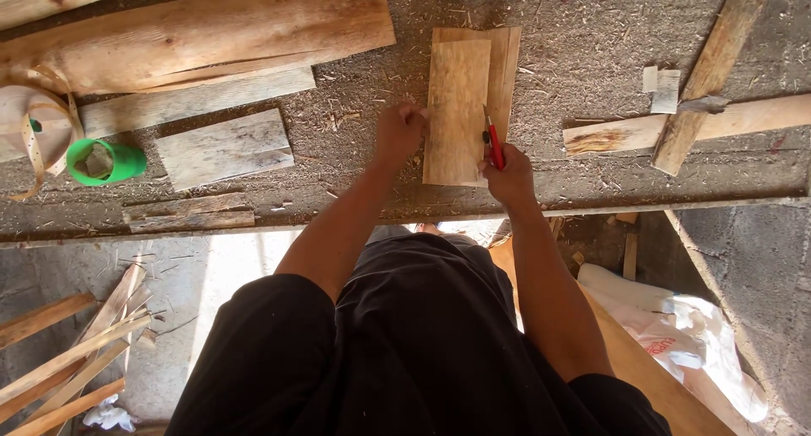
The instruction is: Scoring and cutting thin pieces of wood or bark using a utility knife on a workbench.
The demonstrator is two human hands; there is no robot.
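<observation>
- The right hand (509, 181) grips a red pen (495, 145), its tip at the right edge of the small board (457, 106), probably to draw a line.
- The left hand (399, 132) presses curled fingers on the board's left edge, likely so it stays put.
- The board lies flat on the dusty bench (583, 39), on another one.
- Farther left sits a green cup (106, 161).

Small wooden board (457, 106) lies flat on the sawdust-strewn bench, long side running away from me. Pale tan face, rough grain, roughly rectangular. It sits on top of a second, slightly wider board (505, 73) of the same colour, whose right edge and far end show past it. Red pencil (494, 144) in my right hand (509, 178), tip against the top board's right edge, near its close end. My left hand (399, 132) presses on the left edge.
</observation>
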